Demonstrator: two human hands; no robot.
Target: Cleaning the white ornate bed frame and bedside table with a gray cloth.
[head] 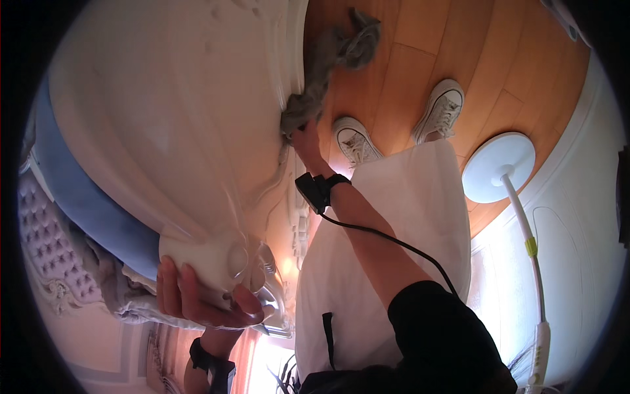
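A cream, glossy bed footboard (162, 113) with carved moulding fills the left half of the view. My left hand (206, 300) grips its scrolled corner, fingers over one side and thumb on the other. Lower down, my right hand (307, 145) holds a bunched grey cloth (301, 109) against the edge moulding of the footboard. The cloth's loose end (362, 44) hangs out over the floor and looks slightly blurred. Part of my right hand's fingers is hidden behind the cloth.
White sneakers (445, 106) stand on the wooden floor (408, 69). A white round-based floor stand (499, 167) rises at my right beside the wall. Beyond the footboard lie a blue mattress edge (98, 197) and a tufted headboard (51, 241). A black cable (389, 239) runs along my right arm.
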